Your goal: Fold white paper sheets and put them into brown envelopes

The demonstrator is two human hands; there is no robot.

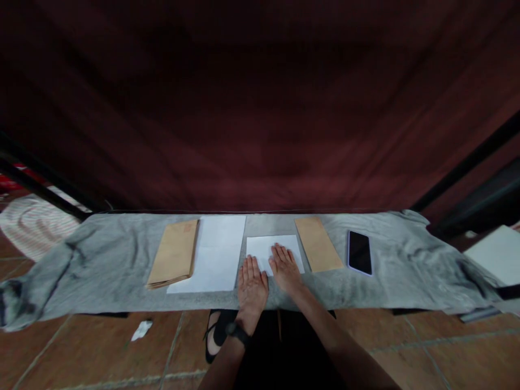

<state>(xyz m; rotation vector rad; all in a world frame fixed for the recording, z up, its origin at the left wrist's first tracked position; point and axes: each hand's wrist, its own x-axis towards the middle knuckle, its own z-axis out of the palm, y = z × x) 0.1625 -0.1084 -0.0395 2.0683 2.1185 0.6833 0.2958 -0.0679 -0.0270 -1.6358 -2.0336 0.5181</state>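
My left hand [252,286] lies flat with its fingers stretched out on the near left corner of a small folded white sheet [268,246]. My right hand [285,268] rests flat on the same sheet, fingers together and pointing away. Both hands hold nothing. To the left lies a larger white paper [215,252], and beside it a stack of brown envelopes [174,252]. One brown envelope [318,242] lies just right of the folded sheet.
A black phone [359,252] lies face up at the right. Everything sits on a low table covered by a grey cloth [101,260]. A dark red curtain [260,108] hangs behind. A striped rug [32,222] and a paper scrap [142,329] lie on the tiled floor.
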